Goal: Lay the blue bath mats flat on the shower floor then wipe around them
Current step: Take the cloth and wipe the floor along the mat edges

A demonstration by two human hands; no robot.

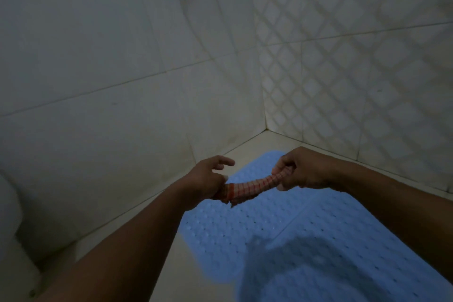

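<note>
Blue bath mats (318,240) are lying flat near us while our left hand (208,179) and right hand (301,169) are gripping a checked cloth (250,187).

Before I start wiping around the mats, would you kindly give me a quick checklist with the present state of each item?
1. Flatness: blue bath mats lie flat on the shower floor: ok where visible; the near part is shadowed.
2. Grip: cloth held at its ends by left hand and right hand: ok.
3. Cloth opened out for wiping: not ok, it is twisted into a roll.
4. Bare strip between mats and wall: ok.
5. Dirt or water on the floor: cannot tell, the light is dim.
</note>
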